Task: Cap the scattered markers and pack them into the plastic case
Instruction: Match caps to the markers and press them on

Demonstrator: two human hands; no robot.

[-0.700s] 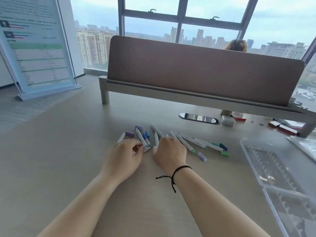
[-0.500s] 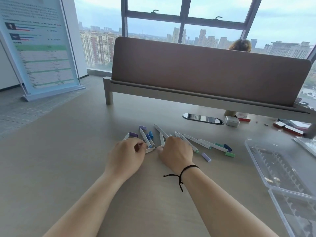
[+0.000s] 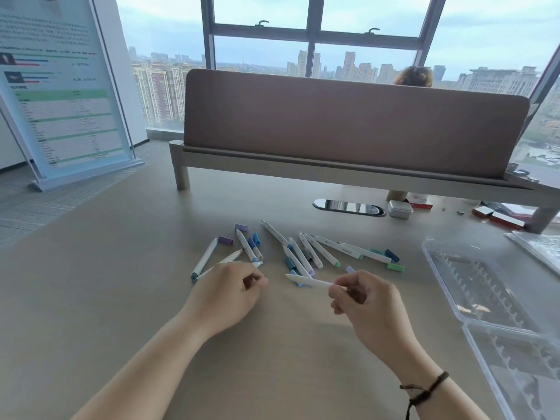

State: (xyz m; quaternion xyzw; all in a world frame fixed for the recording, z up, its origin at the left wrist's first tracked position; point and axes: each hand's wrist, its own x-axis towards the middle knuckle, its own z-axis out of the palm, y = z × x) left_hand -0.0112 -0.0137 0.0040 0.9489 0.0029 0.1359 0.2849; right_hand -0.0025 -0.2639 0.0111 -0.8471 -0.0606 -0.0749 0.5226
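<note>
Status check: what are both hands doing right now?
Right hand grips uncapped marker. Left hand curled, contents unclear. Plastic case open, nothing blocking.

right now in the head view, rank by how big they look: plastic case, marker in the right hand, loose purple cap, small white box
1. plastic case
2. marker held by the right hand
3. small white box, though it sits farther away
4. loose purple cap

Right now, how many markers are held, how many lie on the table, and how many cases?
White marker held in right hand: 1
White markers lying on beige table: about 10, some overlapping
Clear plastic case, open: 1
Total: about 12
</note>
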